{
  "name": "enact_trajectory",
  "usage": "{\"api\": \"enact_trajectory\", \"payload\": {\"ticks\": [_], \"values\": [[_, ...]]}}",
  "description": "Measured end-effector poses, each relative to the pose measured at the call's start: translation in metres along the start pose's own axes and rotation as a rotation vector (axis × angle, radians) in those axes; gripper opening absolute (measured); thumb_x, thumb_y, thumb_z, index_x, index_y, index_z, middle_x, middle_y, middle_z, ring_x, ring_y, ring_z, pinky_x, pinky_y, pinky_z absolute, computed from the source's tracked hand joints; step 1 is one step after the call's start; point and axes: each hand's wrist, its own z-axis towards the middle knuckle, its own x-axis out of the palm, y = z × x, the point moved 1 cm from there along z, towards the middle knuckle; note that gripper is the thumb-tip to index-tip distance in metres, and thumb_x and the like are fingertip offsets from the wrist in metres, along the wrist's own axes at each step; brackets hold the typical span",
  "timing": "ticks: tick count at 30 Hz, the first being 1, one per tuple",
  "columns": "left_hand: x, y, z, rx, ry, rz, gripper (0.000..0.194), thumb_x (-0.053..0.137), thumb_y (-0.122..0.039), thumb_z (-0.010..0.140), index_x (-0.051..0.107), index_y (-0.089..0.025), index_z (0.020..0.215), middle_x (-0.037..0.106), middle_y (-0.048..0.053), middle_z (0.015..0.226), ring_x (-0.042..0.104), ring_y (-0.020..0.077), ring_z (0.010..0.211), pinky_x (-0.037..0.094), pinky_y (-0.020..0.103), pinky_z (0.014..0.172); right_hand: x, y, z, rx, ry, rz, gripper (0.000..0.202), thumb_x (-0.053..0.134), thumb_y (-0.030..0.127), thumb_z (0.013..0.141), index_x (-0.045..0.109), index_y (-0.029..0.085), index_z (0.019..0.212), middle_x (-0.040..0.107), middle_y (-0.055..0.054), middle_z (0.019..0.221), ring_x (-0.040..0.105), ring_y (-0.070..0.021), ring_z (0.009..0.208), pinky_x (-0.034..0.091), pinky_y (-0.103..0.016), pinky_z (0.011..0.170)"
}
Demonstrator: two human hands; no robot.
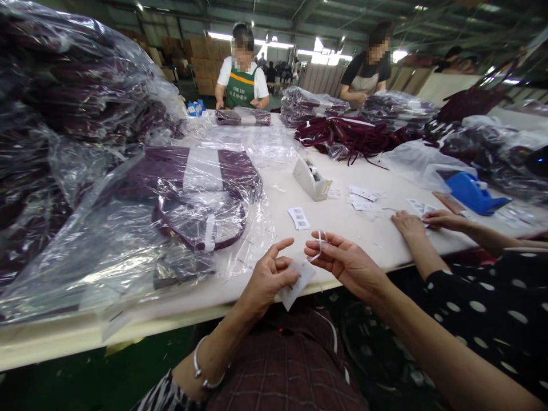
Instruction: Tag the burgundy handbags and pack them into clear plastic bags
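Near the table's front edge, my left hand [270, 279] pinches a small white printed tag [297, 284] between thumb and fingers. My right hand [338, 260], just to its right, has a thin white loop of string [320, 246] hung over its fingertips, joined to the tag's upper corner. Beyond both hands lies a small stack of white labels [298, 218]. To the left, a maroon bag [171, 171] with a white band round it rests inside clear plastic.
A grey tape dispenser [311, 180], loose labels [363, 197] and a blue tape dispenser [475, 193] stand on the white table [274, 197]. Wrapped bags [85, 74] pile high at left. A neighbour's hands [411, 224] work at right; two people stand across the table.
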Motion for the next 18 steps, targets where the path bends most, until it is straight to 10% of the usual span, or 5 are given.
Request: {"api": "enact_trajectory", "payload": {"ticks": [8,13,18], "values": [[0.001,-0.005,-0.003,0.014,-0.004,0.103,0.059,0.075,-0.019,0.075,0.054,-0.02,0.131,0.067,0.002,0.092,0.062,0.0094,0.075,0.044,0.017,0.067,-0.024,0.001,-0.009,0.05,0.039,0.001,0.026,0.081,0.028,0.075,0.068,0.019,0.096,0.073,-0.002,0.09,0.07,-0.0119,0.076,0.058,-0.024,0.072],[-0.001,0.008,0.001,-0.207,0.07,-0.08,0.045,0.072,-0.013,0.071,0.062,-0.02,0.114,0.059,-0.003,0.08,0.047,0.0024,0.051,0.034,0.012,0.045,-0.021,0.007,-0.013,0.001,-0.021,-0.049,0.029,0.084,0.034,0.07,0.07,0.017,0.088,0.064,0.002,0.067,0.061,-0.0082,0.062,0.054,-0.02,0.061],[0.006,0.014,-0.003,-0.394,0.269,-0.222,0.029,0.065,-0.043,0.087,0.065,-0.016,0.098,0.062,0.002,0.092,0.028,-0.0028,0.038,0.012,0.012,0.033,-0.02,0.013,-0.012,0.001,-0.078,-0.213,0.035,0.085,0.04,0.068,0.069,0.015,0.088,0.064,0.001,0.066,0.059,-0.0083,0.057,0.047,-0.017,0.048]]}}
